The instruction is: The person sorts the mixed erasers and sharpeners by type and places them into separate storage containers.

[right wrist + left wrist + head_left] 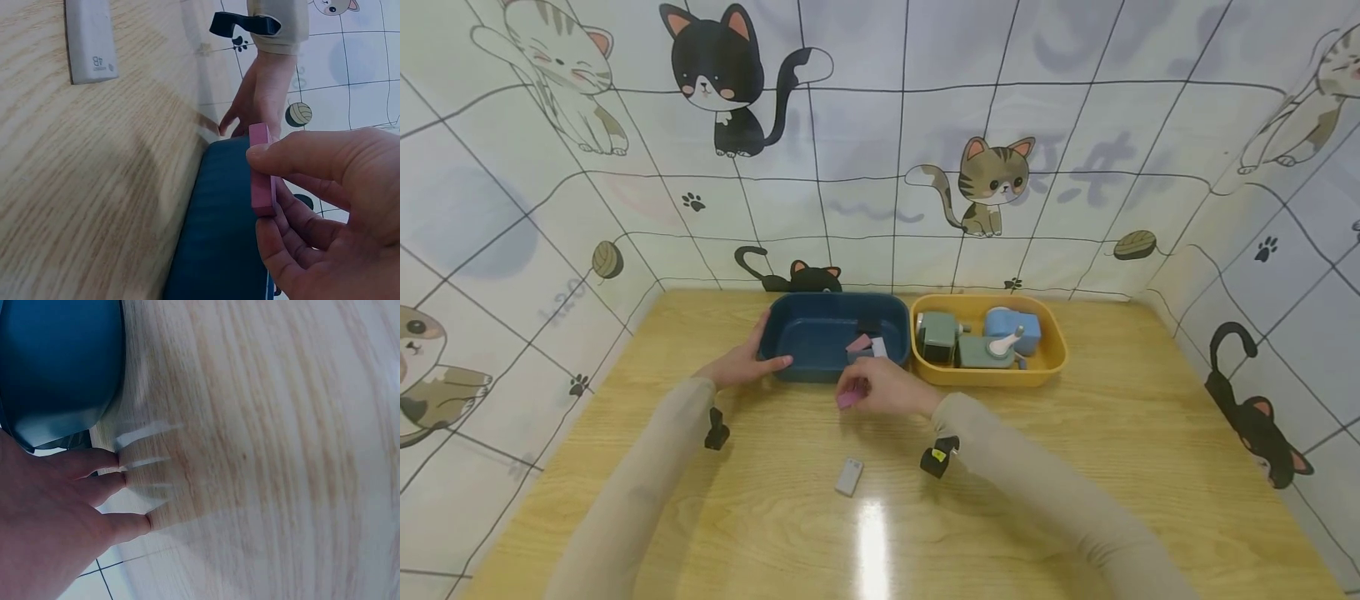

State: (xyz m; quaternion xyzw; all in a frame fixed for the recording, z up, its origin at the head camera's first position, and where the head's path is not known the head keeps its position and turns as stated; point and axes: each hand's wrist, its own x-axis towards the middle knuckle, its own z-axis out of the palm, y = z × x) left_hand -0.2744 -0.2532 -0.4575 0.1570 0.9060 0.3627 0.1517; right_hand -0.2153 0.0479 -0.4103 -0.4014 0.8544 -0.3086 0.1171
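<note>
My right hand (883, 387) pinches a pink eraser (262, 172) between thumb and fingertips, just in front of the blue bin (808, 372). Inside that bin, toward its right end, lie a pink block (858, 342), a white one (878, 347) and darker pieces. My left hand (745, 358) is at the bin's left end, its thumb stretched along the front side. In the left wrist view its fingers (128, 526) are straight, with their tips down at the tabletop. A light grey eraser (849, 477) marked 4B lies on the table, nearer to me.
Right beside the blue bin stands a yellow bin (1000, 378). It holds green pencil sharpeners (985, 352), one with a white handle, and a blue one (1017, 323). Behind both bins rises a cat-print curtain (857, 200), which also borders the wooden table (760, 517) left and right.
</note>
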